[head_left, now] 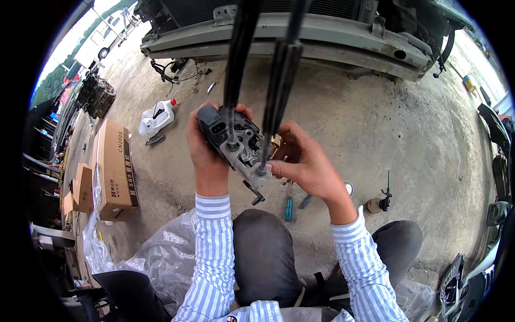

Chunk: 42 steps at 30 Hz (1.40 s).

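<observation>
Above my knees I hold a black-and-grey metal car part (pixel 241 145) with an electrical plug socket on its upper left. My left hand (pixel 203 153) wraps round its left side, with fingertips showing behind the far edge. My right hand (pixel 308 161) grips the lower right, thumb on the corner and the other fingers curled toward a brass-coloured piece (pixel 274 142). A small dark lever (pixel 254 194) sticks out at the near end. Two blurred black rods or cords (pixel 281 80) come down from the top of view and appear to meet the part; whether they touch it I cannot tell.
Ahead stands a car front with a metal bumper beam (pixel 332 37). On the concrete lie a white jug (pixel 156 118), a teal-handled screwdriver (pixel 288 209) and a brown-and-black part (pixel 380 204). Cardboard boxes (pixel 111 177) and bubble wrap (pixel 166 241) are at left, an engine (pixel 95 95) farther off.
</observation>
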Each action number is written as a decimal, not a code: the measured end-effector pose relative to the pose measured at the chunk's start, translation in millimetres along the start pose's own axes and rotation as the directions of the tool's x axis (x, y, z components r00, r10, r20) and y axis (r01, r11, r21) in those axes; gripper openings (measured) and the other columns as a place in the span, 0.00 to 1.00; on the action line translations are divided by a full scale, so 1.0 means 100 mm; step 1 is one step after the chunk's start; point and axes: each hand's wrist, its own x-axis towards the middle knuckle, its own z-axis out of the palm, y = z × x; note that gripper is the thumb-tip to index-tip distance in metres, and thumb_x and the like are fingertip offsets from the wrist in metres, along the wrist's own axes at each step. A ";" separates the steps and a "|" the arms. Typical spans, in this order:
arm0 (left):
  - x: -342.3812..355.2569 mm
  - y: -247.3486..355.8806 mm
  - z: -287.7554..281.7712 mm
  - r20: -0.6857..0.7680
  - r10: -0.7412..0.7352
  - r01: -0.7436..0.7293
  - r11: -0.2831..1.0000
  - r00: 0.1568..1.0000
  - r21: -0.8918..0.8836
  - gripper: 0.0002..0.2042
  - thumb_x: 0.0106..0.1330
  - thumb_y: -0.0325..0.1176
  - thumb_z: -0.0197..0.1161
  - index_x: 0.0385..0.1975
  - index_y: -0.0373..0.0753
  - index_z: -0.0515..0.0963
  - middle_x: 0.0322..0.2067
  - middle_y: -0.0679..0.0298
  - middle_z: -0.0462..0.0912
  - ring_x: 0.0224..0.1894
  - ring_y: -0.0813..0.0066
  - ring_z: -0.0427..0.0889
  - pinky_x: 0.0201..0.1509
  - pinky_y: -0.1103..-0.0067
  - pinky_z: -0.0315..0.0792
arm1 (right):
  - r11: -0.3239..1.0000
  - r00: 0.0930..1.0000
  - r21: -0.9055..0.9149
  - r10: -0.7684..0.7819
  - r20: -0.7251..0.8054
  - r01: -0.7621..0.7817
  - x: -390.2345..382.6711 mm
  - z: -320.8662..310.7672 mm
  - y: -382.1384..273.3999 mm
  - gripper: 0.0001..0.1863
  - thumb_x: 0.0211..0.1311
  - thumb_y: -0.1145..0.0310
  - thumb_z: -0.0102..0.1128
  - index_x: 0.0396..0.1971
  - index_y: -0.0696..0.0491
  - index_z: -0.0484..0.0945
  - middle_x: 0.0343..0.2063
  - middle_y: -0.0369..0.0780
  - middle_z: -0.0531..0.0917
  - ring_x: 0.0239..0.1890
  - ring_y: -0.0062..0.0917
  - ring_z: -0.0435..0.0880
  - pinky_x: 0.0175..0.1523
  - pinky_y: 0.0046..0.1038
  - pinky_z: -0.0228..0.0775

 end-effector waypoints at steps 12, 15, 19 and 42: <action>0.05 -0.07 -0.12 0.201 -0.116 0.179 0.928 0.973 -0.328 0.12 0.72 0.40 0.58 0.37 0.37 0.75 0.48 0.55 0.70 0.53 0.65 0.73 0.69 0.72 0.66 | 0.974 0.981 -0.118 -0.190 0.030 0.192 -0.09 0.01 -0.08 0.26 0.56 0.72 0.73 0.53 0.58 0.71 0.28 0.43 0.82 0.30 0.28 0.83 0.36 0.31 0.74; 0.05 -0.11 -0.10 0.229 -0.128 0.198 0.928 0.965 -0.317 0.12 0.73 0.41 0.58 0.37 0.37 0.75 0.49 0.55 0.69 0.53 0.65 0.73 0.69 0.72 0.66 | 0.972 0.977 -0.110 -0.204 0.057 0.209 -0.09 -0.01 -0.09 0.25 0.57 0.73 0.72 0.53 0.57 0.71 0.29 0.44 0.83 0.30 0.30 0.83 0.36 0.32 0.74; 0.06 -0.12 -0.09 0.244 -0.132 0.202 0.936 0.961 -0.290 0.13 0.73 0.43 0.57 0.37 0.38 0.74 0.49 0.56 0.68 0.53 0.66 0.73 0.69 0.71 0.65 | 0.963 0.974 -0.148 -0.220 0.050 0.225 -0.12 -0.01 -0.13 0.25 0.57 0.75 0.70 0.54 0.57 0.70 0.29 0.45 0.83 0.31 0.34 0.84 0.37 0.34 0.74; 0.15 0.12 -0.35 0.336 -0.087 0.202 0.924 0.938 -0.325 0.11 0.73 0.40 0.56 0.35 0.38 0.74 0.49 0.56 0.68 0.52 0.66 0.72 0.66 0.69 0.69 | 0.984 0.991 -0.121 -0.123 0.045 0.128 -0.14 0.19 -0.13 0.25 0.60 0.80 0.67 0.57 0.58 0.71 0.42 0.45 0.85 0.39 0.26 0.89 0.45 0.28 0.79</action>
